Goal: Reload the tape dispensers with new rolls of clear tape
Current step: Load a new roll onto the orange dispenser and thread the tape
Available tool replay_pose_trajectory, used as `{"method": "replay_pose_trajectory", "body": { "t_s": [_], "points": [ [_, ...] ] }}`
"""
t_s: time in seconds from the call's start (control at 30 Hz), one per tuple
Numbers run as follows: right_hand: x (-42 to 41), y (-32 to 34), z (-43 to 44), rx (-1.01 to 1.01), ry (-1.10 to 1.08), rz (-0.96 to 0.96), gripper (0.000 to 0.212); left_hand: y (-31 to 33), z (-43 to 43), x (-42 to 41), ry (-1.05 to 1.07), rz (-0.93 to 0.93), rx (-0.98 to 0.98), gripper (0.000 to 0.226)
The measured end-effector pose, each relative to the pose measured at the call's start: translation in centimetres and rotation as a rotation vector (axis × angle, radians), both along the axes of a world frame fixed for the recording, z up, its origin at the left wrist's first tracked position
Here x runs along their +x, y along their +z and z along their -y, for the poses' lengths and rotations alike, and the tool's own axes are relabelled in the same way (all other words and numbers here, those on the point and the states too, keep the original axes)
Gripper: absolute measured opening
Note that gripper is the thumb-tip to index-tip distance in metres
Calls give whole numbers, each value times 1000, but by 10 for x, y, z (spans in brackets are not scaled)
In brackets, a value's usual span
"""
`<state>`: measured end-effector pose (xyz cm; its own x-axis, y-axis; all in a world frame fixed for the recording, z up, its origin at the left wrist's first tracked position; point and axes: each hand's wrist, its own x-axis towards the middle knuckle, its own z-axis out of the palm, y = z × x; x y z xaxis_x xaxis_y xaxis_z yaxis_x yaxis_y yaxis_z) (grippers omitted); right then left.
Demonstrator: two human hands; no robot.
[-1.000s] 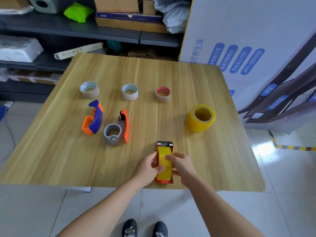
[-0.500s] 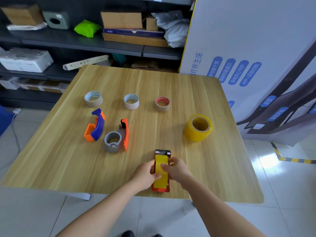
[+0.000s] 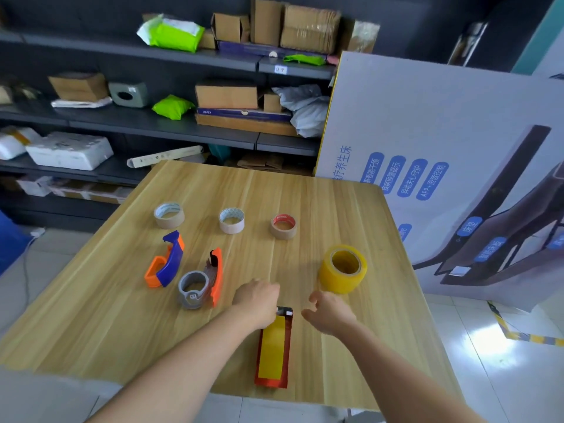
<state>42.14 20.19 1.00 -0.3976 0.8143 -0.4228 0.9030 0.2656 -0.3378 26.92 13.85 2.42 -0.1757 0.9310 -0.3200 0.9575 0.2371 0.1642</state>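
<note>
A large white printed board (image 3: 442,141) leans at the right of the wooden table (image 3: 91,325); it carries blue bubbles of Chinese characters turned on their side, one of which includes the letters "APP", though most of the print is too small or skewed to read with confidence. A small white label on the shelf edge (image 3: 280,69) has marks that cannot be made out. On the table, the red dispenser loaded with yellow tape (image 3: 273,351) lies flat near the front edge, its far end partly covered by the left hand (image 3: 258,302), which rests on or just over that end with fingers curled; whether it grips the dispenser cannot be told. The right hand (image 3: 328,311) hovers just to the right of the dispenser, fingers spread and holding nothing. A big yellow tape roll (image 3: 342,269) stands beyond the right hand. To the left lie a grey roll in an orange dispenser (image 3: 201,285), with a tiny unreadable label on the grey core, and a blue and orange dispenser (image 3: 166,259). Farther back, three small rolls sit in a row: a beige roll (image 3: 169,215), a white roll (image 3: 232,220) and a red-cored roll (image 3: 283,226). Both forearms are cut off by the bottom edge.
</note>
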Motion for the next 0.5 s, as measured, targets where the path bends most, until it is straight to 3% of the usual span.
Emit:
{"method": "replay_pose_trajectory", "body": {
  "t_s": [0.2,0.5],
  "points": [
    [11,6,-44,97,-14,89,40,5,-48,14,-140,-140,34,23],
    [26,-6,-105,174,-61,169,44,-9,-126,25,-327,-140,55,26]
  ]
}}
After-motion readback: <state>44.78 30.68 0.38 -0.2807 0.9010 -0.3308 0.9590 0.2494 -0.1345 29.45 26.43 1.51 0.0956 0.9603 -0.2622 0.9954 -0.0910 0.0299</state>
